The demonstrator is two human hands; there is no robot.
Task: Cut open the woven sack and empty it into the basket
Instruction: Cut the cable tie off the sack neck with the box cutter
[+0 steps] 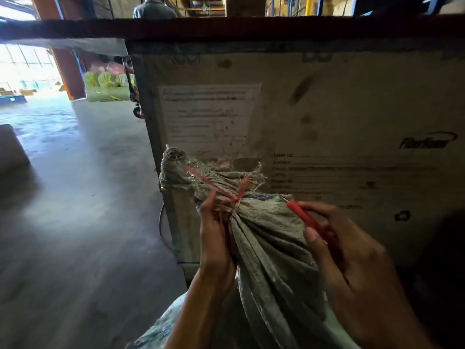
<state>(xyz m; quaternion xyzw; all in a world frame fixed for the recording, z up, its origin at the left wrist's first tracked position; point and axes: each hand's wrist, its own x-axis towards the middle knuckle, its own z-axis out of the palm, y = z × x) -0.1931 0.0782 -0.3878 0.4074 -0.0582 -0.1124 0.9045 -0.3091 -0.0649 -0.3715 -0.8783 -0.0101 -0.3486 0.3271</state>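
Note:
A grey-green woven sack (269, 238) stands in front of me, its neck bunched and bound with a red plastic string (236, 195). My left hand (216, 238) grips the gathered neck just below the knot. My right hand (352, 258) holds a red-handled cutter (305, 219), its thin blade tip pointing up-left and lying close to the sack, right of the knot. The frayed sack top (176, 167) flops to the left above the tie. No basket is recognisable in view.
A large cardboard-sided crate (352, 117) with a paper label (208, 117) rises directly behind the sack. Concrete floor (75, 197) opens to the left toward a bright doorway. Green sacks (108, 89) lie far back; a person (154, 8) stands beyond the crate.

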